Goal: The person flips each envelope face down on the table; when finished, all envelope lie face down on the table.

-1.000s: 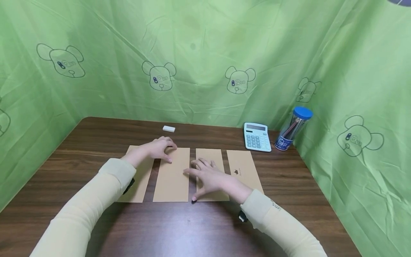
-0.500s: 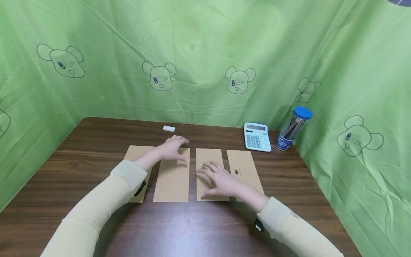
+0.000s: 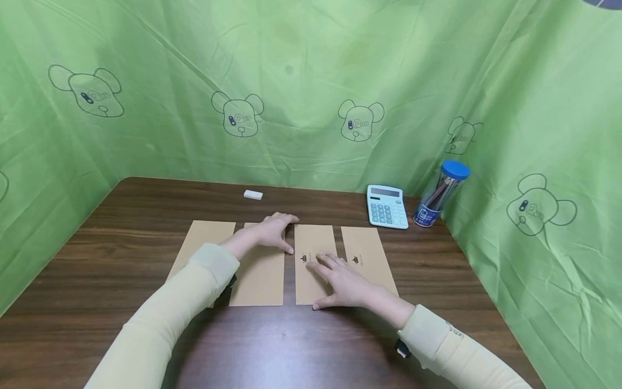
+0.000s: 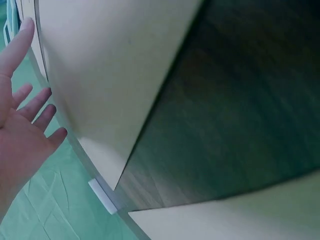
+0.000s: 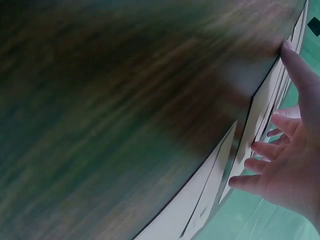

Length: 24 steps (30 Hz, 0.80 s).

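Several brown kraft-paper rectangles lie side by side in a row on the table. My left hand (image 3: 272, 231) is over the top right part of the second from left, the plain rectangle (image 3: 257, 281), with its fingertips toward the gap on the right. In the left wrist view, the left hand's (image 4: 22, 130) fingers are spread and grip nothing. My right hand (image 3: 345, 285) is over the third rectangle (image 3: 313, 237), which bears a small crown print. Its thumb is by the lower edge. The right wrist view shows the right hand (image 5: 295, 155) with spread fingers; whether they touch the paper I cannot tell.
At the far left is another brown rectangle (image 3: 214, 235); a crown-printed one (image 3: 366, 243) lies at the right. Behind stand a white eraser-like block (image 3: 253, 194), a light blue calculator (image 3: 387, 208) and a blue-lidded pencil tube (image 3: 439, 194). A green curtain (image 3: 291, 151) borders the table (image 3: 282, 351).
My left hand has moved right across the second rectangle. My right hand has shifted right and toward me, so the crown print on the third rectangle now shows.
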Motion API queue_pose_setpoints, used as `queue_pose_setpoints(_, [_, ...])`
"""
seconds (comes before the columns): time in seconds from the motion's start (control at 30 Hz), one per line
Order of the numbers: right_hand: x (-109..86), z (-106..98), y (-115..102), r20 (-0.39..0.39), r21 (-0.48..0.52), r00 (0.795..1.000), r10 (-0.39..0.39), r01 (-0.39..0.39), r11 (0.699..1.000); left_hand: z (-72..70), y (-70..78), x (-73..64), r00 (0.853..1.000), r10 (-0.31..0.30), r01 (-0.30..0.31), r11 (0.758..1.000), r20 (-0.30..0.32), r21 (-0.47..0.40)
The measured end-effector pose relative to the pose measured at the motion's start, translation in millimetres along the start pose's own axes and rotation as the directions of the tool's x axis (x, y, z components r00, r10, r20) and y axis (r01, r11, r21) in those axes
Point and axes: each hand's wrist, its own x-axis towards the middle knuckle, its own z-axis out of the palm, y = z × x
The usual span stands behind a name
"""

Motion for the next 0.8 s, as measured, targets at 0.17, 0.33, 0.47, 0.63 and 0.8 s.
queue_pose_setpoints(0.17, [-0.4, 3.0, 1.0, 0.015, 0.033, 1.000, 0.007, -0.008, 0.999, 3.5, 0.0, 3.6, 1.000, 0.016, -0.017, 1.000, 0.013, 0.025])
queue_pose_setpoints(0.33, [-0.2, 5.5, 3.2, -0.005, 0.024, 1.000, 0.001, -0.001, 1.000, 1.5, 1.4, 7.0, 1.000, 0.028, -0.028, 1.000, 0.010, 0.004])
queue_pose_setpoints(0.47, [-0.5, 6.4, 3.8, -0.024, 0.038, 1.000, -0.008, 0.009, 0.999, 0.1, 1.8, 8.4, 0.999, 0.024, -0.024, 0.999, 0.022, -0.026])
queue_pose_setpoints(0.63, [-0.8, 4.5, 2.8, -0.021, 0.071, 1.000, 0.006, -0.005, 0.997, -2.1, 1.8, 9.9, 0.999, 0.035, -0.035, 0.996, -0.005, -0.077])
queue_pose_setpoints(0.8, [-1.4, 2.1, 1.6, -0.015, 0.088, 1.000, 0.015, -0.014, 0.996, -4.0, 3.4, 12.8, 0.998, 0.046, -0.049, 0.995, -0.037, -0.090])
